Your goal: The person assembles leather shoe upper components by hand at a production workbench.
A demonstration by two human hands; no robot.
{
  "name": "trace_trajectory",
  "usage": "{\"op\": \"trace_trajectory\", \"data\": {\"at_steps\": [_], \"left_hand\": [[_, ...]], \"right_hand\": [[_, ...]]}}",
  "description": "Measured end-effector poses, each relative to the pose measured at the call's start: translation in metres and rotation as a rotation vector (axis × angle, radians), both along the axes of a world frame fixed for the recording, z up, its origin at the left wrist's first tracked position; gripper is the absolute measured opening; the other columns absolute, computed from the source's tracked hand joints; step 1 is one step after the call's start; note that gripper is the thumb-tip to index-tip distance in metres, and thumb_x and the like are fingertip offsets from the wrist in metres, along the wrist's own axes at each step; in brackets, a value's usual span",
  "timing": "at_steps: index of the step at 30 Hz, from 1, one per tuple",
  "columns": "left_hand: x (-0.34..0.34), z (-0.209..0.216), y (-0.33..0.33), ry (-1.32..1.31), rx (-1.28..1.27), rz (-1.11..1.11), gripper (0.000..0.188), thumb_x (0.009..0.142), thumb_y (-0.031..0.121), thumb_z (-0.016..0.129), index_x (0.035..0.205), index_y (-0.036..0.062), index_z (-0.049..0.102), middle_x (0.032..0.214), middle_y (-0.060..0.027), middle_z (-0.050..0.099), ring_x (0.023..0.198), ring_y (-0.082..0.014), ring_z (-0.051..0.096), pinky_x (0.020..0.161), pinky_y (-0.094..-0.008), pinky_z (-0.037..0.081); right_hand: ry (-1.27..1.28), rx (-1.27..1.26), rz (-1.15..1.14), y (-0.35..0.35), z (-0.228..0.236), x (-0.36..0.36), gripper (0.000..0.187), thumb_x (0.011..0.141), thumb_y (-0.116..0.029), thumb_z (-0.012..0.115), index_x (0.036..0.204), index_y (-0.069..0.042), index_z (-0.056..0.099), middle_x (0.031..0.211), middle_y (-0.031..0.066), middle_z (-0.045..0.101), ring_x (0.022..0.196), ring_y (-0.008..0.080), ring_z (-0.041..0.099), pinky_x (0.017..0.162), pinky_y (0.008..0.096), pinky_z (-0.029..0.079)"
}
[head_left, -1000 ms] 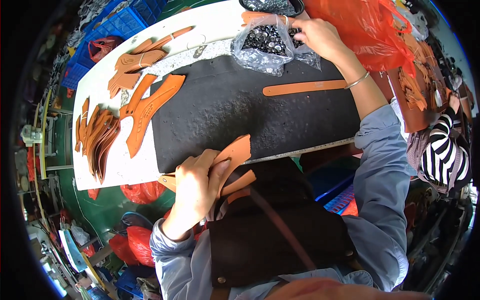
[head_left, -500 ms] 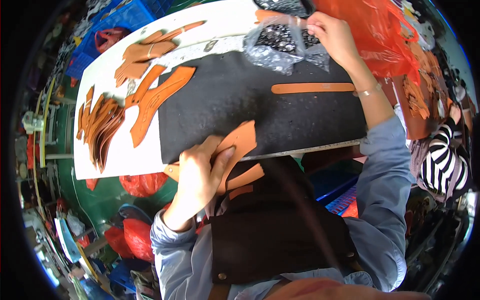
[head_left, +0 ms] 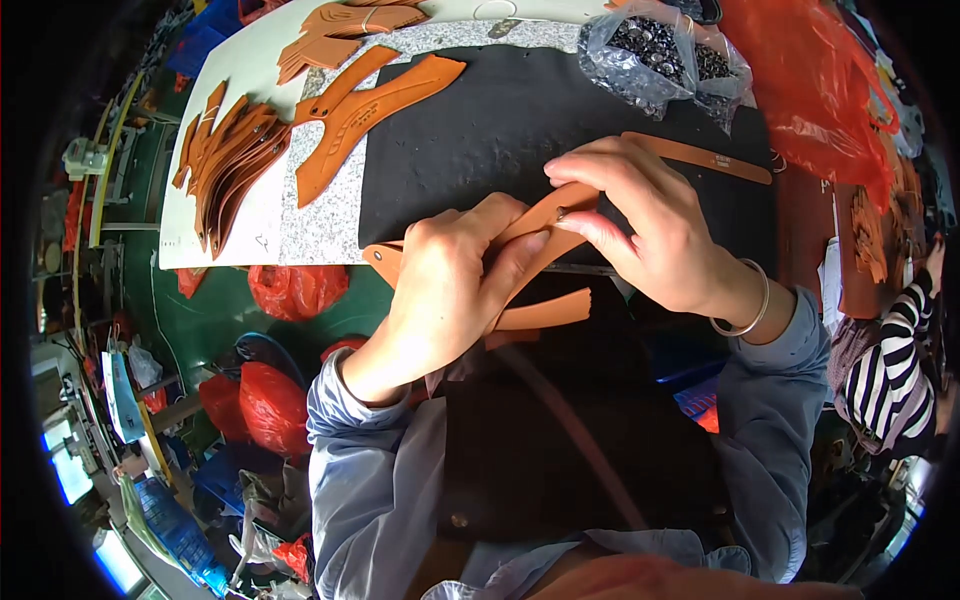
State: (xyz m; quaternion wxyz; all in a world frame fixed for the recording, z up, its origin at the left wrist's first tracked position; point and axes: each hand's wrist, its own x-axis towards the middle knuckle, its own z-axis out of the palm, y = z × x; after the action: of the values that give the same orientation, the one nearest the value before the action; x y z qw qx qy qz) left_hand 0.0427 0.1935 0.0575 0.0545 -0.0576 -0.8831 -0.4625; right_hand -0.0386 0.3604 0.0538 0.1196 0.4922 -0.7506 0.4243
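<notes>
- While both hands meet over the near edge of the desk (head_left: 222, 78), the tan leather piece (head_left: 548, 210) lies between them, held up clear of the black mat (head_left: 470, 130).
- Left hand (head_left: 450, 268): fingers folded, thumb pressed down on the leather; firm hold, no visible gap.
- Right hand (head_left: 657, 222): thumb and forefinger nearly closed about the upper end of the leather. By the thumb tip, a small dark spot, probably a fastener (head_left: 561, 214); too small to tell whether gripped or already seated.
- Below the left hand, a loose strip end (head_left: 546, 310) sticks out; at its other side, a tip with a round metal fitting (head_left: 380, 260). Whether these join the held piece: hidden by the hand.
- Handling (judged): light, bendable yet springy, little risk of breaking; smooth face may slide slightly. Best hold: flat pinch across the width, close to the end being worked, with the tail supported. Small fasteners likely slippery, fingertip grip only.
- Nearby: clear bag of dark fasteners (head_left: 640, 50), flat strap (head_left: 715, 162) on the mat, forked leather piece (head_left: 400, 105) and leather bundle (head_left: 245, 150) to the left.
</notes>
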Motion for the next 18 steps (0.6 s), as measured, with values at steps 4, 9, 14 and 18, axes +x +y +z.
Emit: {"op": "trace_trajectory", "data": {"at_steps": [4,9,14,18], "left_hand": [[0.004,-0.003,0.000,0.131,-0.053,0.042,0.020,0.071,0.016,0.072,0.074,0.0039,0.057,0.057,-0.0087,0.056,0.049,-0.0225,0.051,0.048,-0.0327,0.041],[0.004,-0.003,-0.003,0.129,-0.051,0.028,0.022,0.069,0.017,0.073,0.074,0.0035,0.056,0.058,-0.0084,0.056,0.050,-0.0222,0.051,0.049,-0.0317,0.042],[0.000,-0.012,0.004,0.200,0.192,0.089,0.027,0.067,0.012,0.075,0.084,0.0017,0.056,0.072,-0.0093,0.059,0.057,-0.0180,0.057,0.054,-0.0269,0.048],[0.000,-0.012,0.000,0.117,0.083,0.112,0.019,0.071,0.005,0.072,0.082,0.0032,0.056,0.065,-0.0069,0.056,0.054,-0.0144,0.054,0.050,-0.0257,0.045]], "right_hand": [[0.012,0.000,0.034,0.007,0.009,0.002,0.021,0.065,0.003,0.070,0.073,0.000,0.051,0.095,0.0141,0.054,0.080,0.0231,0.057,0.069,0.0305,0.047],[-0.095,-0.056,0.086,0.007,0.007,0.002,0.023,0.065,0.006,0.069,0.070,-0.002,0.048,0.086,0.0121,0.054,0.072,0.0190,0.056,0.060,0.0268,0.046],[-0.253,-0.088,0.186,-0.003,0.005,-0.001,0.017,0.070,0.004,0.067,0.075,-0.001,0.052,0.078,0.0091,0.056,0.068,0.0169,0.056,0.057,0.0256,0.044],[-0.351,0.072,0.001,0.000,0.008,-0.040,0.004,0.081,-0.002,0.058,0.081,0.002,0.058,0.085,0.0079,0.060,0.067,0.0170,0.057,0.059,0.0246,0.045]]}}
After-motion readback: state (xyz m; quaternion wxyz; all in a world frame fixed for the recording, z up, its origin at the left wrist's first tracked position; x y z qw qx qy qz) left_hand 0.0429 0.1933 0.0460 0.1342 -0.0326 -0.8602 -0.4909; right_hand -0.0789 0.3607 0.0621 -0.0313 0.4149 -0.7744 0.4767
